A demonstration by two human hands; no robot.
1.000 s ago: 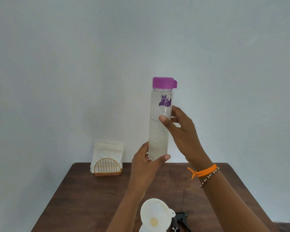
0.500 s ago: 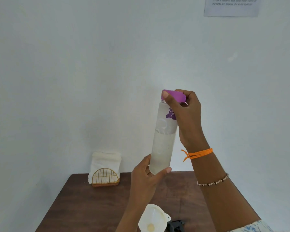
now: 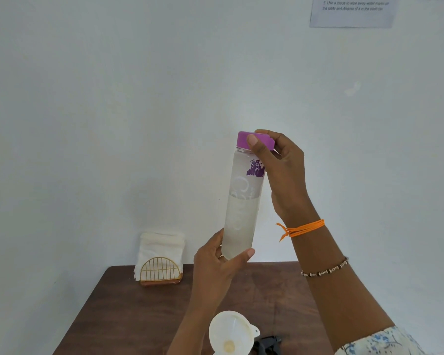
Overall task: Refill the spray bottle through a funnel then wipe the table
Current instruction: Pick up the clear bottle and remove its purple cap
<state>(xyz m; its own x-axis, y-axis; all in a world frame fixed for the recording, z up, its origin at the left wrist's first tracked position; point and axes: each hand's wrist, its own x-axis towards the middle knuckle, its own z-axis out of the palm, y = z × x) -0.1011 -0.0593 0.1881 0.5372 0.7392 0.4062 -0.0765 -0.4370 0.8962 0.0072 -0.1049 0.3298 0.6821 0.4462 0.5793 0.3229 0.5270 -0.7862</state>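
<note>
Holding the water bottle (image 3: pixel 242 201) up in the air, the person has both hands on it. The bottle stands almost straight up and down, leaning a little to the right at the top. Its long side runs from the left hand (image 3: pixel 217 267) at the bottom to the right hand (image 3: pixel 280 172) at the top.

The left hand has a closed grip around the bottom end of the bottle, thumb on one side and fingers behind. The right hand has a closed grip on the purple cap (image 3: pixel 254 140), with the thumb on the front and the fingers wrapped over the top and back. The cap looks like it is on the bottle, not off yet.

The bottle is partly full of water. The top part looks empty.

Right below, at the near edge of the tabletop (image 3: pixel 128 311), sits the white funnel (image 3: pixel 231 331), its wide mouth open upward. It is almost straight under the bottle, well below it. I think the funnel sits in the spray bottle, but that bottle is hidden. A dark spray head (image 3: pixel 267 343) lies just beside the funnel.

The right hand is the one at the cap, so it should twist the cap off. Then the bottle's top must tip down toward the funnel.
</note>
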